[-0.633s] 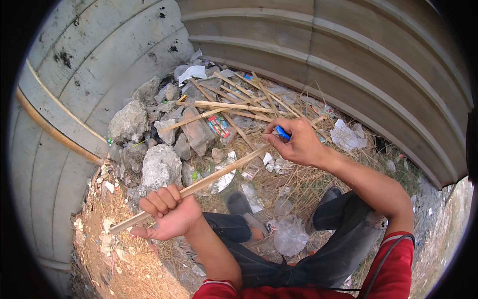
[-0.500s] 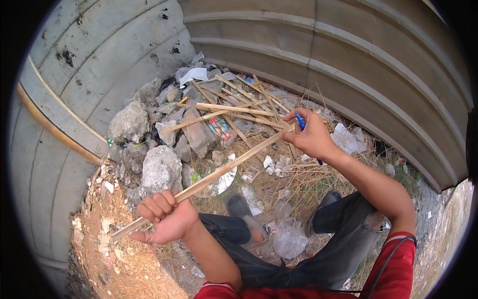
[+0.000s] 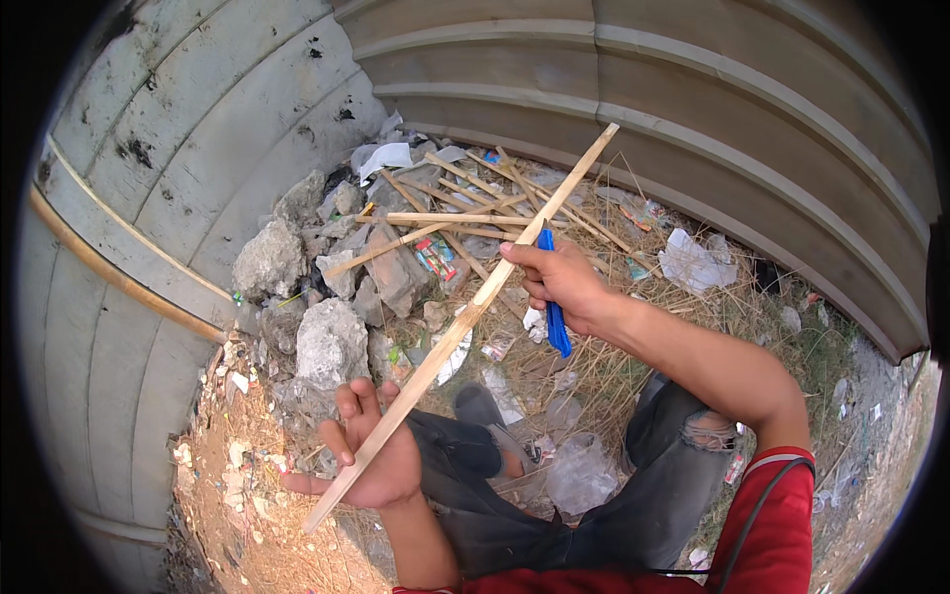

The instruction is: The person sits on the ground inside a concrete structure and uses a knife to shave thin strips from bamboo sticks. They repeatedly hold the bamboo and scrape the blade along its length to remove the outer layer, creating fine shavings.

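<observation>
A long pale wooden strip (image 3: 450,346) slants across the view, its far end raised toward the upper right. My right hand (image 3: 569,285) is closed, thumb and forefinger at the strip's middle. The same hand also holds a blue utility knife (image 3: 555,322); I cannot make out its blade. My left hand (image 3: 381,460) is palm up with its fingers spread, and the strip's near end lies across that palm. Beyond my hands, several similar wooden strips (image 3: 460,217) lie crossed in a loose heap on stones and litter.
Rough grey rocks (image 3: 332,342) are piled at the left. Metal sheet walls (image 3: 693,89) close off the back and left sides. A clear plastic bag (image 3: 581,473) lies between my feet, and white plastic scraps (image 3: 696,265) lie in dry grass at the right.
The strip has swung more upright, its far end now higher. My left fingers have uncurled from it. My right hand has moved left along the strip, and the blue knife shows more fully.
</observation>
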Available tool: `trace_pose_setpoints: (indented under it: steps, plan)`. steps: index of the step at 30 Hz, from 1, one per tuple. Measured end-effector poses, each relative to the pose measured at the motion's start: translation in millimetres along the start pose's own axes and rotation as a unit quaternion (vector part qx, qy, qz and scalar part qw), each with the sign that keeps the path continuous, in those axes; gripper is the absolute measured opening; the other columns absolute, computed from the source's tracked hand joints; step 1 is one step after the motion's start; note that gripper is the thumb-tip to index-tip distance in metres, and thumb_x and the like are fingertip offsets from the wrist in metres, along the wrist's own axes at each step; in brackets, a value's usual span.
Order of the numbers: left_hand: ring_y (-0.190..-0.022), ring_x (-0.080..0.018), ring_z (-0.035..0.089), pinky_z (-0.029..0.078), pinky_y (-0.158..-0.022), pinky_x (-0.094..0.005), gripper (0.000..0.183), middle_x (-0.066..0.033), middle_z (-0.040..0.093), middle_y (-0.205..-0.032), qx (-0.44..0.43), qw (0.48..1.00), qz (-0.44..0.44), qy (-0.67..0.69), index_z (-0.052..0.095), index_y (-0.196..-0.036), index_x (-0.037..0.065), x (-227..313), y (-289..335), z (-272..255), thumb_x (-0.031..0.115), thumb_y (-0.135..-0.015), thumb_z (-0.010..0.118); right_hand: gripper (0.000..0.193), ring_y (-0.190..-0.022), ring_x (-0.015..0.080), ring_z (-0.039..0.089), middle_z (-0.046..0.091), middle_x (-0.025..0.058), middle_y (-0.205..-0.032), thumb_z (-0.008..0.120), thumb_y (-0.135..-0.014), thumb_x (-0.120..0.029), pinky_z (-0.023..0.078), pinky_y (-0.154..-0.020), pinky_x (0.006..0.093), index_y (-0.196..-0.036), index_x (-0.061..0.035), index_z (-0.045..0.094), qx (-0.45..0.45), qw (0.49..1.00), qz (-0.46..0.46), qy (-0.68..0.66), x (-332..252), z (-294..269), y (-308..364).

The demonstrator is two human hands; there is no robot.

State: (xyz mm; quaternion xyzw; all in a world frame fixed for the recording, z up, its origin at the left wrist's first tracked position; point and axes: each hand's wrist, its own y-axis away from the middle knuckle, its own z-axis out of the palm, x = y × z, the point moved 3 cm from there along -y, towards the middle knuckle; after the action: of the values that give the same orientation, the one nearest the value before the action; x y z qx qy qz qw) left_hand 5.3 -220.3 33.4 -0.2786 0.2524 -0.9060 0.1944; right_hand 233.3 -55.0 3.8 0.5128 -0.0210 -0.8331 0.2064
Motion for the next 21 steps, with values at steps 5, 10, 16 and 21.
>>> trace_pose_setpoints:
  steps: [5,10,16,21]
  plan:
    - [-0.143,-0.0337,0.034,0.027,-0.115,-0.0521,0.066,-0.0234,0.047,-0.144,0.001,0.937,-0.102,-0.335,0.064,-0.103,0.008,32,-12,-31,0.07,-0.095,0.043,0.026,-0.044,0.0047,0.033,0.037,-0.0079,-0.056,0.072,-0.094,-0.024,0.029,-0.043,0.0257,-0.081,-0.0105,0.054,0.008,0.995,-0.056,0.079,-22,-20,15]
    - [-0.101,-0.0278,0.063,0.049,-0.091,-0.0395,0.062,-0.0159,0.065,-0.106,-0.234,0.895,-0.248,-0.287,0.068,-0.087,0.001,-47,-46,81,0.058,-0.1,0.047,0.028,-0.044,0.0049,0.034,0.039,-0.0074,-0.056,0.072,-0.094,-0.027,0.03,-0.043,0.0258,-0.081,-0.0101,0.054,0.042,0.993,-0.064,0.088,-22,-48,16]
    - [-0.068,-0.0263,0.06,0.046,-0.06,-0.0371,0.051,-0.0099,0.06,-0.07,-0.348,0.912,-0.146,-0.158,0.056,-0.06,0.005,-114,-29,206,0.046,-0.086,0.073,0.027,-0.044,0.0046,0.033,0.039,-0.0078,-0.055,0.07,-0.095,-0.027,0.029,-0.044,0.0251,-0.081,-0.0089,0.056,0.047,0.983,-0.077,0.161,-18,-48,12]
    - [-0.058,-0.0289,0.055,0.039,-0.052,-0.0404,0.038,-0.0073,0.047,-0.053,-0.312,0.942,-0.047,-0.115,0.051,-0.049,0.009,-119,-27,247,0.033,-0.064,0.077,0.028,-0.045,0.0048,0.033,0.039,-0.0069,-0.054,0.069,-0.096,-0.03,0.029,-0.045,0.0259,-0.083,-0.0073,0.058,0.041,0.964,-0.084,0.248,-16,-47,14]
